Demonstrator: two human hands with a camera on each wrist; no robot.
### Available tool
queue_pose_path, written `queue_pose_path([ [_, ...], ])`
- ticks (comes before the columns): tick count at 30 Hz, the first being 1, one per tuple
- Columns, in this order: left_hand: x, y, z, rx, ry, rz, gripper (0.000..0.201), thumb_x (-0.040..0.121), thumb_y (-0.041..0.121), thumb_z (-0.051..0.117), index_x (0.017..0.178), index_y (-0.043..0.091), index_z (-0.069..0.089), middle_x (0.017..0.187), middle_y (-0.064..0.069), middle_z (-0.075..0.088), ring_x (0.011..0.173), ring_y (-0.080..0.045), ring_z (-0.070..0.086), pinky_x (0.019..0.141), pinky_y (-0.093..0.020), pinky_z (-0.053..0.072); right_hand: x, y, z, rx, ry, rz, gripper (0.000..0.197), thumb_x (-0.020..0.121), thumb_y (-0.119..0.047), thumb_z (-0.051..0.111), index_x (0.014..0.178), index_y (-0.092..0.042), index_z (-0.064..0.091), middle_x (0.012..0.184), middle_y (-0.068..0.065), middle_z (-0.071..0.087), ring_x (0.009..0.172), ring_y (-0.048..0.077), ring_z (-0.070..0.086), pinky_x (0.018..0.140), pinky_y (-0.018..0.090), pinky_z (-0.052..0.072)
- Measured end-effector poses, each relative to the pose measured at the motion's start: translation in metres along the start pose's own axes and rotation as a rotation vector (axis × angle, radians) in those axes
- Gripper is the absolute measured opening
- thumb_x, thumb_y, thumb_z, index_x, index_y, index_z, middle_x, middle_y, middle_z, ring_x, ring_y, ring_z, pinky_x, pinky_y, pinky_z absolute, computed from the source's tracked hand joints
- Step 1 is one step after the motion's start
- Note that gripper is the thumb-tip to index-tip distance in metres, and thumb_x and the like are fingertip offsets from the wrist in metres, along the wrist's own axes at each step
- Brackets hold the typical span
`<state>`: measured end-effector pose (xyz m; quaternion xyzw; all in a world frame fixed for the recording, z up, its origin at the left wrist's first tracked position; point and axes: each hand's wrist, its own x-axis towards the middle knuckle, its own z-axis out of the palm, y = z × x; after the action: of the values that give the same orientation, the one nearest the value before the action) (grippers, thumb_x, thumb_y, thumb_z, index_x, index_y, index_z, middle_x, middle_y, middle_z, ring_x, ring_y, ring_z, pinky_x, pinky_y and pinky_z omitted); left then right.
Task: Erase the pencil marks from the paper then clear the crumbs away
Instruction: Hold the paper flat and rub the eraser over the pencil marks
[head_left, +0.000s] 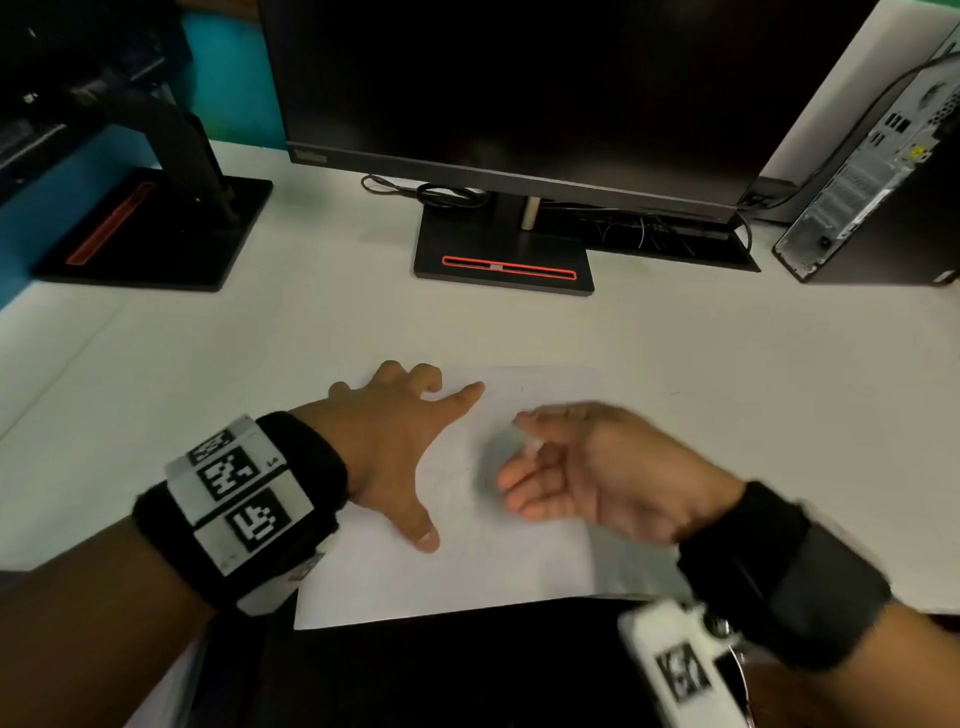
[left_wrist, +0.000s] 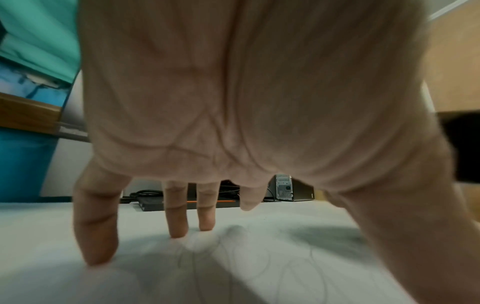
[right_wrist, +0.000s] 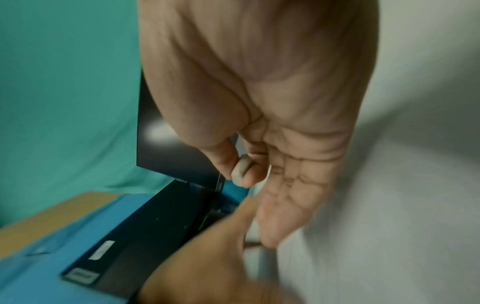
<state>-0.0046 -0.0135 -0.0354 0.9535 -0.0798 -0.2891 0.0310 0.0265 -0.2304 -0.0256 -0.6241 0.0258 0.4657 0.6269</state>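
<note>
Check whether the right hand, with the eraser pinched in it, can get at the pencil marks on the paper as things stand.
Probably yes. The right hand pinches the eraser just above the paper. The left hand presses the sheet's left part, fingers spread, and faint pencil marks lie uncovered between the hands.

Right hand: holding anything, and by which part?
The right hand pinches a small whitish eraser by its flat sides between thumb and a finger. The left hand holds nothing; spread fingers press the paper.

spread fingers (left_wrist: 94, 232) on marked paper (left_wrist: 233, 273)
</note>
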Motion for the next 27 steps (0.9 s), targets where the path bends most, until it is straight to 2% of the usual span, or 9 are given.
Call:
queue_pose_path([
  [4,-0.001,0.003,0.005,0.003,0.024,-0.003,0.147,0.056,0.070,0.084,0.154,0.040,-0.021,0.162,0.006,-0.002,0.145,-0.022,0.006,0.113,-0.050,0.030,-0.004,0.040,0.014,0.170,-0.163,0.103,0.028,0.103,-0.024,0.050,0.103,0.002,0.061,0.114,0.032,0.069,0.106,0.041,0.071,0.092,0.046,0.059],
  [6,-0.002,0.002,0.006,-0.033,0.015,-0.008,0.146,0.059,0.066,0.086,0.154,0.039,-0.022,0.164,0.006,-0.005,0.146,-0.024,0.003,0.115,-0.049,0.031,0.006,0.033,-0.008,0.362,-0.004,0.045,0.040,0.104,-0.027,0.046,0.099,0.008,0.066,0.118,0.032,0.067,0.108,0.039,0.069,0.092,0.044,0.057],
  [8,-0.005,0.004,0.007,-0.066,0.002,-0.009,0.144,0.063,0.062,0.086,0.153,0.040,-0.024,0.166,0.007,-0.009,0.148,-0.024,-0.002,0.118,-0.049,0.029,0.013,0.021,-0.037,0.574,0.206,-0.160,0.042,0.104,-0.027,0.045,0.076,-0.003,0.065,0.116,0.028,0.065,0.104,0.036,0.068,0.088,0.041,0.057],
  [11,-0.011,0.007,0.005,-0.091,-0.014,-0.007,0.139,0.069,0.057,0.084,0.152,0.041,-0.026,0.167,0.008,-0.010,0.150,-0.024,-0.005,0.118,-0.050,0.027,0.008,0.015,-0.054,0.698,0.392,-0.418,0.026,0.104,-0.026,0.048,0.082,-0.013,0.055,0.116,0.022,0.063,0.102,0.033,0.071,0.086,0.040,0.061],
  [16,-0.013,0.009,0.008,-0.110,-0.061,-0.006,0.139,0.069,0.056,0.085,0.149,0.045,-0.029,0.166,0.011,-0.017,0.152,-0.029,-0.018,0.121,-0.055,0.017,-0.006,0.042,0.016,0.507,0.051,-0.226,0.015,0.098,-0.021,0.052,0.094,-0.007,0.056,0.115,0.033,0.067,0.098,0.039,0.072,0.082,0.042,0.061],
  [19,-0.013,0.008,0.009,-0.106,-0.085,0.005,0.144,0.066,0.057,0.086,0.146,0.047,-0.033,0.165,0.012,-0.022,0.151,-0.030,-0.022,0.122,-0.055,0.014,0.008,0.051,0.020,0.379,-0.047,-0.011,0.038,0.105,-0.026,0.045,0.112,0.008,0.061,0.121,0.033,0.066,0.111,0.040,0.069,0.092,0.043,0.059],
  [23,-0.016,0.006,0.009,-0.135,-0.085,0.009,0.146,0.065,0.055,0.088,0.146,0.046,-0.033,0.163,0.014,-0.025,0.150,-0.026,-0.024,0.123,-0.054,0.010,0.028,0.019,-0.044,0.673,0.260,-0.222,0.049,0.106,-0.030,0.042,0.071,-0.004,0.066,0.116,0.026,0.064,0.103,0.034,0.068,0.092,0.040,0.056],
  [25,-0.015,0.006,0.009,-0.134,-0.082,0.013,0.147,0.064,0.055,0.088,0.146,0.046,-0.034,0.163,0.013,-0.026,0.150,-0.026,-0.024,0.123,-0.054,0.010,0.025,0.006,-0.068,0.763,0.472,-0.418,0.033,0.106,-0.026,0.046,0.079,-0.011,0.057,0.116,0.022,0.060,0.100,0.032,0.068,0.091,0.041,0.059],
  [27,-0.013,0.006,0.010,-0.134,-0.076,0.004,0.149,0.063,0.056,0.089,0.146,0.046,-0.035,0.163,0.011,-0.027,0.150,-0.025,-0.025,0.123,-0.053,0.012,0.020,0.003,-0.068,0.786,0.476,-0.496,0.019,0.104,-0.025,0.050,0.092,-0.011,0.056,0.112,0.018,0.063,0.099,0.031,0.068,0.085,0.037,0.060],
])
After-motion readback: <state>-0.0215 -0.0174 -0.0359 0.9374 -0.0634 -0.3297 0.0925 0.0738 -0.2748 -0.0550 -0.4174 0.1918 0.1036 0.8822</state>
